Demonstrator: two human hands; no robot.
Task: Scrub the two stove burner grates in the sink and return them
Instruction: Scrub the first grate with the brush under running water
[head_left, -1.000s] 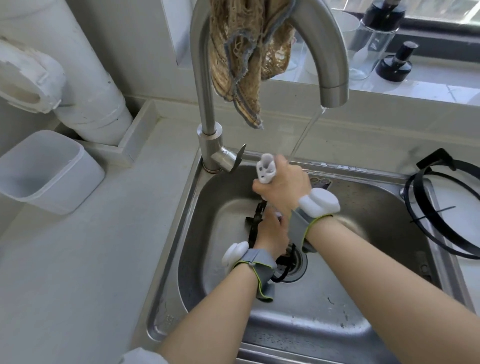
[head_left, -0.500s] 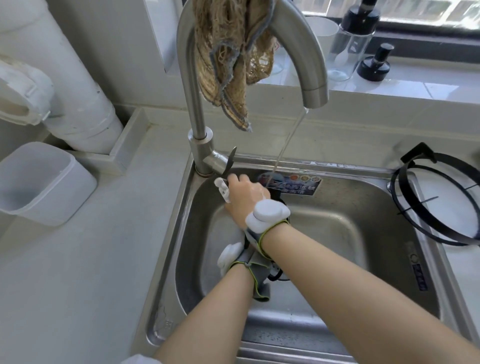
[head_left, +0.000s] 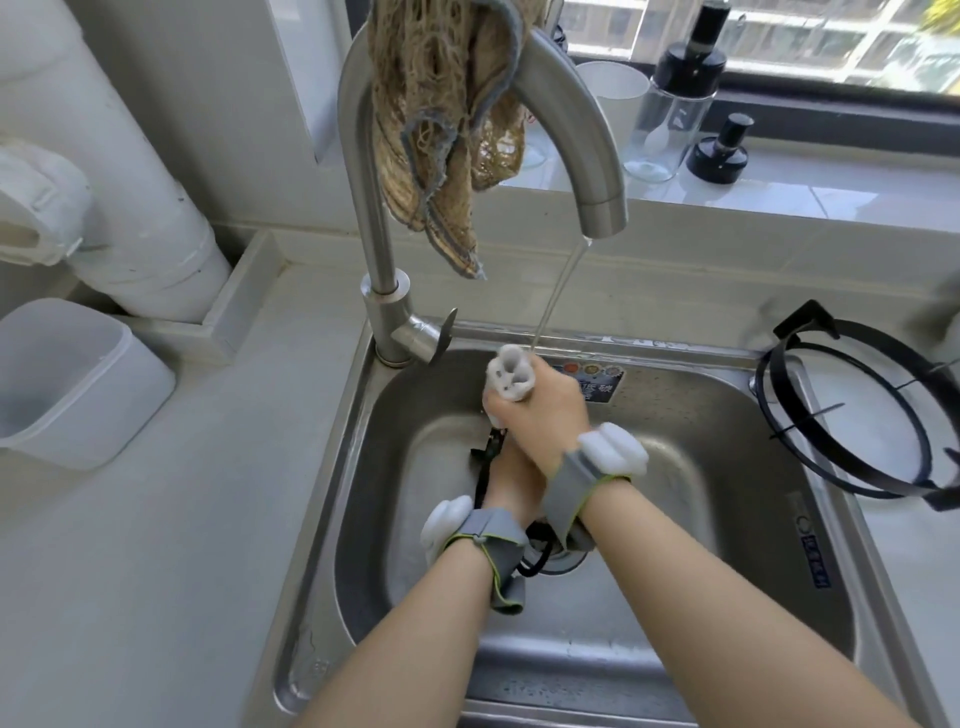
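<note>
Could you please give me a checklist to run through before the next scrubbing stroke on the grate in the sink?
1. Water running: ok; the stream from the faucet lands by the white scrubber.
2. Scrubber gripped: ok; the right hand is wrapped around it.
3. Left hand holding the sink grate: cannot tell; the right hand covers its fingers.
4. Sink grate inside the sink: ok.
5. Second grate set aside on the counter: ok.
6. Sink grate clean: cannot tell; it is mostly hidden.
</note>
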